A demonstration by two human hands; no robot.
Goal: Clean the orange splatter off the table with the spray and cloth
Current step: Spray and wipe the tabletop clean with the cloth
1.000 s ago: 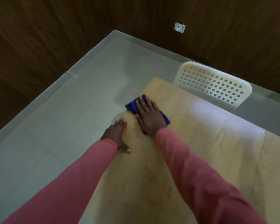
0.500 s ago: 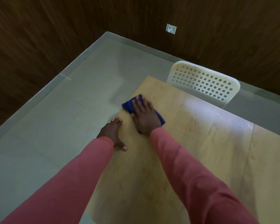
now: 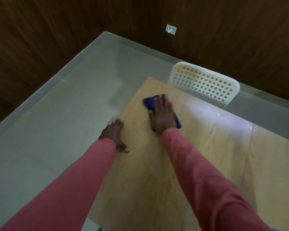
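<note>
The blue cloth [image 3: 148, 102] lies flat on the pale wooden surface [image 3: 198, 155], near its far left corner, with most of it hidden under your right hand [image 3: 163, 116]. Only a folded edge shows ahead of your fingertips and a strip pokes out by your wrist. It looks soft, thin and light, so judge it as something that will bunch or slide out from under you rather than resist. A broad flat palm is the best hold for wiping; to lift it, pinch the exposed far edge.

Your right hand is spread open, fingers straight, pressing the cloth down rather than gripping it. Your left hand [image 3: 114, 134] is well apart from the cloth, braced at the left edge of the surface, thumb lying on top and the fingers extended along the edge; it holds nothing.

No orange splatter is plainly visible around the cloth, though the light is dim and a bright glare with what may be wet droplets sits to the right, so you cannot be sure the area is clean. The spray is not in view. A white perforated chair [image 3: 205, 83] stands just beyond the far edge, above grey floor [image 3: 57, 122].
</note>
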